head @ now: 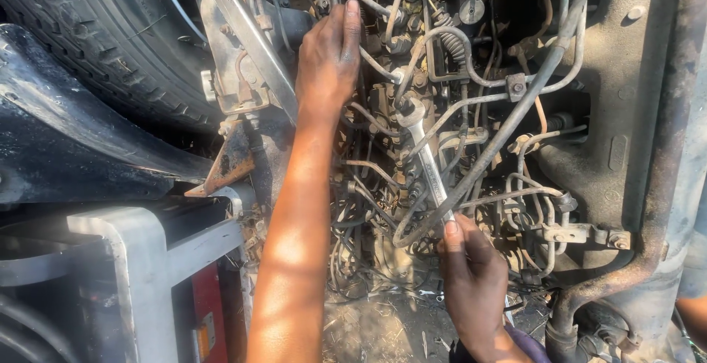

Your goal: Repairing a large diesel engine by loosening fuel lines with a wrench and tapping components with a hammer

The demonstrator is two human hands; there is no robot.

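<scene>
Wrench, flat bright steel, sits among grimy curved pipes, right hand grasping its handle; left hand fingers seemingly released, resting there.

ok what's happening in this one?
A person works bare-handed on a grimy engine among metal pipes. The right hand grips the lower end of a wrench, whose head sits on a fitting among the lines. The left hand reaches higher and rests on the pipework. A tyre sits upper left.
</scene>
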